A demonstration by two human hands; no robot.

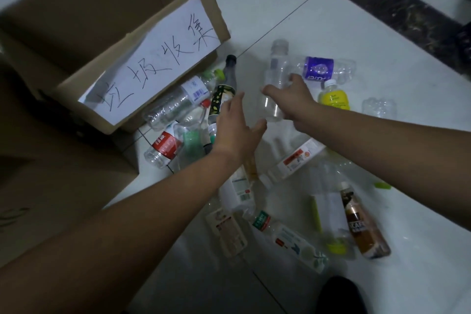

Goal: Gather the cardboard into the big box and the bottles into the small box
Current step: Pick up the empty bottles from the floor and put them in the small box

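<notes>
The right grip (295, 102) is closed around the middle of a clear bottle (274, 107), thumb on the near side and fingers curled over the far side. The bottle lies at the centre of the frame, its neck pointing toward the upper edge. The left grip (234, 130) is open, fingers spread, just beside the base of the same bottle and holding nothing.

Many further bottles lie scattered on the floor (331, 20), among them a purple-labelled bottle (318, 69), a yellow bottle (332, 97), a red-labelled bottle (165, 145) and a brown bottle (362, 224). A labelled box (216, 23) stands open at the upper left; flat cardboard (51, 173) fills the left edge. Which box is the small one cannot be told.

Handling note: the clear bottle appears empty, therefore light, thin-walled and smooth. It is likely to dent under firm pressure and to slip if held loosely. Take hold around the mid-body or the neck, with moderate pressure.
</notes>
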